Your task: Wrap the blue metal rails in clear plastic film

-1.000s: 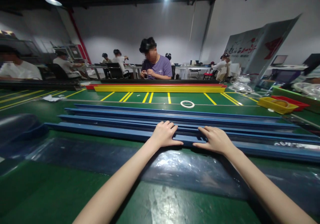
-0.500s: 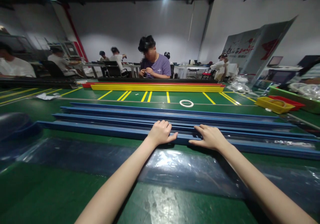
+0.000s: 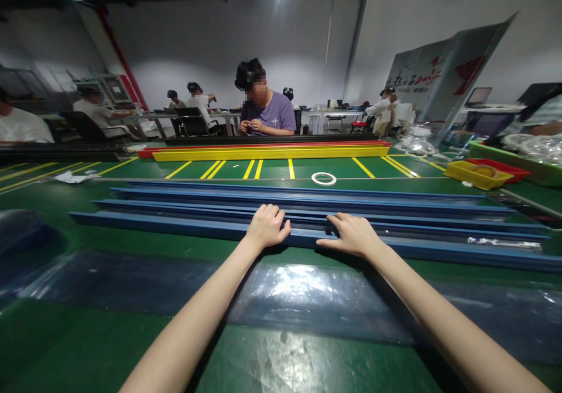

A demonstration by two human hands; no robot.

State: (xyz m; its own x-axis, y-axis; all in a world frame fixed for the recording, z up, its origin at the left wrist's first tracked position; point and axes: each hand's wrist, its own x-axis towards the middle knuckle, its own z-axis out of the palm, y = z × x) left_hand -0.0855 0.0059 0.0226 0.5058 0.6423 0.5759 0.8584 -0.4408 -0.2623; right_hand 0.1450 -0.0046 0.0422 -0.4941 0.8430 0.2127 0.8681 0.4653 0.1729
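Beneath a pale wall, a co-worker in a purple top (image 3: 274, 112) sits beyond the green desk (image 3: 83, 346), where a yellow strip (image 3: 272, 153) lies at the far side. Nearer, several long blue channels lie side by side, running left to right. The nearest blue channel (image 3: 162, 225) lies under both hands, near the middle of its length, and reaches well past them on either side. The left hand (image 3: 266, 226) has its fingers bent over the channel; the right hand (image 3: 350, 235) straddles it, thumb and fingers parted. How firmly either one grips, I cannot tell. The channel looks like stiff plastic, probably light for its length, smooth enough to slide and liable to flex or twist; two well-spaced holds on its side walls would likely steady it best. On the near side, clear film (image 3: 290, 299) lies beneath the forearms.
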